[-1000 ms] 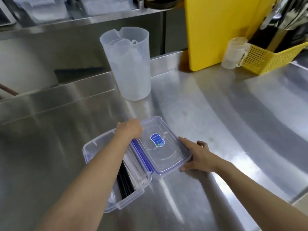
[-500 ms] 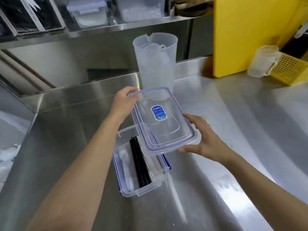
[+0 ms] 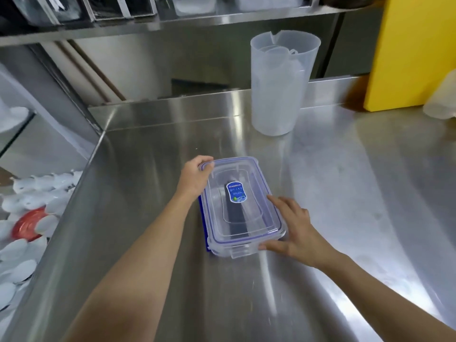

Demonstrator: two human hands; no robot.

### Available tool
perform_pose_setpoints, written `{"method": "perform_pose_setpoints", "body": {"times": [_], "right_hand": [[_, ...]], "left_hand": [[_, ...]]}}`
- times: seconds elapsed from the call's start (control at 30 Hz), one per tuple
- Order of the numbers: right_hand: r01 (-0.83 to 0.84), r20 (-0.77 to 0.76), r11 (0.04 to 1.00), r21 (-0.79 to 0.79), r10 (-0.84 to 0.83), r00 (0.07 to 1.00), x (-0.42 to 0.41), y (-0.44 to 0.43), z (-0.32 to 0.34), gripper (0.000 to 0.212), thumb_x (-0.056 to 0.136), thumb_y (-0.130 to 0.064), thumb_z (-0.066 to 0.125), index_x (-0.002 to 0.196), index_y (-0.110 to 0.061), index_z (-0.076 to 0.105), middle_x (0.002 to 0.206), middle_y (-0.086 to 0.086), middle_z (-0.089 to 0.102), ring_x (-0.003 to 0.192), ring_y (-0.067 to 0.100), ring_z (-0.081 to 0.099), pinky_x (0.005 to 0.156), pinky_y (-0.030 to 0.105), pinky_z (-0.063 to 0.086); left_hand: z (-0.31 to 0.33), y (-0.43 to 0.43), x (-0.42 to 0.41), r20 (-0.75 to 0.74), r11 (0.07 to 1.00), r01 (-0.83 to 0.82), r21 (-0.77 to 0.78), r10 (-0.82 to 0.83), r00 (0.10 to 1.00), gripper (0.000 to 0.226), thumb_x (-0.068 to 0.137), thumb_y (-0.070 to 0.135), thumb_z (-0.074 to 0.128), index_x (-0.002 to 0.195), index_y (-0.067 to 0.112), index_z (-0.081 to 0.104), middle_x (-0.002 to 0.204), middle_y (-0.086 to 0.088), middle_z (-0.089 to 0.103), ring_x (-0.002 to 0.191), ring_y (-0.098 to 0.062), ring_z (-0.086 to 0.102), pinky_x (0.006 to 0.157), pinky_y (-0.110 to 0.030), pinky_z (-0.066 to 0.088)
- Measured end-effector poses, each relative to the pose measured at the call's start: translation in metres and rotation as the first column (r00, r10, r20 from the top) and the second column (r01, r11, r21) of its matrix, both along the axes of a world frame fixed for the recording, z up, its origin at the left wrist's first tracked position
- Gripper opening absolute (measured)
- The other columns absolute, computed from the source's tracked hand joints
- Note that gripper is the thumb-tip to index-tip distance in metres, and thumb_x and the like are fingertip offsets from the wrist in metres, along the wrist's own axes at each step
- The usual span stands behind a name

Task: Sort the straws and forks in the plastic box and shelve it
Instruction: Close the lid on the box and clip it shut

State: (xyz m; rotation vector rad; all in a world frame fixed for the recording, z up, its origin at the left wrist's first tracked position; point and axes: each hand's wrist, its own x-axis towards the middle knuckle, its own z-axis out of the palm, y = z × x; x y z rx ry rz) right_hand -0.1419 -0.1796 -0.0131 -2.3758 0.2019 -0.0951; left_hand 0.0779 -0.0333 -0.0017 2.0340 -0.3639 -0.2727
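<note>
A clear plastic box [image 3: 243, 250] with blue clips sits on the steel counter, its clear lid [image 3: 261, 208] with a blue sticker lying on top of it. Black straws [image 3: 235, 218] show through the lid; the forks are too faint to make out. My left hand [image 3: 195, 177] grips the lid's far left corner. My right hand [image 3: 294, 229] rests against the lid's near right edge, fingers spread along it. A steel shelf [image 3: 172, 23] runs above the counter at the back.
A tall translucent jug [image 3: 278, 95] stands behind the box to the right. A yellow board [image 3: 414, 53] leans at the far right beside a small plastic cup [image 3: 441, 99]. Bins sit on the shelf. White plastic pieces and a red disc [image 3: 28, 223] lie below the counter's left edge.
Both hands lifted the lid off the counter beside the box, carried it over, and lowered it onto the box. The box now appears covered.
</note>
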Motion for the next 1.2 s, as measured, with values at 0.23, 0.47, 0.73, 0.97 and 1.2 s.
{"method": "perform_pose_setpoints", "body": {"times": [0.23,0.47,0.73,0.97,1.2], "right_hand": [[-0.016,-0.04,0.999,-0.045,0.014,0.999,0.003,0.0,-0.002,0.115,0.049,-0.088,0.049,0.144,-0.029,0.022,0.142,-0.001,0.033,0.119,0.007,0.028,0.109,0.029,0.02],[-0.015,-0.023,0.991,-0.132,0.012,1.0,0.001,-0.001,-0.01,0.112,0.054,-0.092,0.031,0.144,-0.024,0.029,0.142,0.002,0.037,0.125,0.024,0.037,0.108,0.033,0.027],[-0.008,0.083,0.957,-0.29,0.034,0.996,-0.004,0.001,-0.014,0.086,0.077,-0.075,0.038,0.129,-0.008,0.052,0.127,0.014,0.062,0.099,0.028,0.063,0.089,0.029,0.043],[0.013,0.046,0.999,-0.033,-0.011,0.999,-0.01,0.001,-0.009,0.078,0.069,-0.075,0.052,0.133,-0.032,0.042,0.138,-0.009,0.048,0.121,0.005,0.049,0.103,0.027,0.032],[0.317,-0.205,0.76,0.567,-0.243,0.948,0.014,0.009,-0.006,0.059,0.085,-0.037,0.061,0.138,-0.023,0.039,0.135,-0.006,0.05,0.116,0.013,0.051,0.093,0.026,0.042]], "left_hand": [[-0.011,0.002,0.0,0.004,0.998,0.025,0.054,-0.025,1.0,0.029,0.094,0.02,0.052,0.118,0.009,0.062,0.12,-0.004,0.063,0.105,-0.013,0.055,0.088,-0.023,0.04],[-0.011,0.006,-0.001,0.011,1.0,0.019,0.023,-0.02,1.0,0.029,0.093,0.018,0.053,0.118,0.008,0.063,0.121,-0.006,0.064,0.108,-0.015,0.057,0.09,-0.022,0.04],[-0.011,0.008,-0.007,-0.047,1.0,-0.023,-0.001,0.023,0.999,0.04,0.094,0.023,0.051,0.133,0.013,0.052,0.138,-0.006,0.054,0.124,-0.018,0.05,0.098,-0.025,0.039],[-0.005,0.016,-0.035,-0.295,0.976,-0.189,-0.105,0.151,0.943,0.067,0.09,0.041,0.052,0.146,0.014,0.029,0.154,-0.004,0.034,0.137,-0.021,0.038,0.11,-0.038,0.034],[0.001,0.03,-0.071,-0.467,0.944,-0.206,-0.258,0.065,0.882,0.022,0.094,0.032,0.051,0.113,0.023,0.048,0.102,0.015,0.046,0.088,-0.003,0.049,0.082,-0.019,0.036]]}}
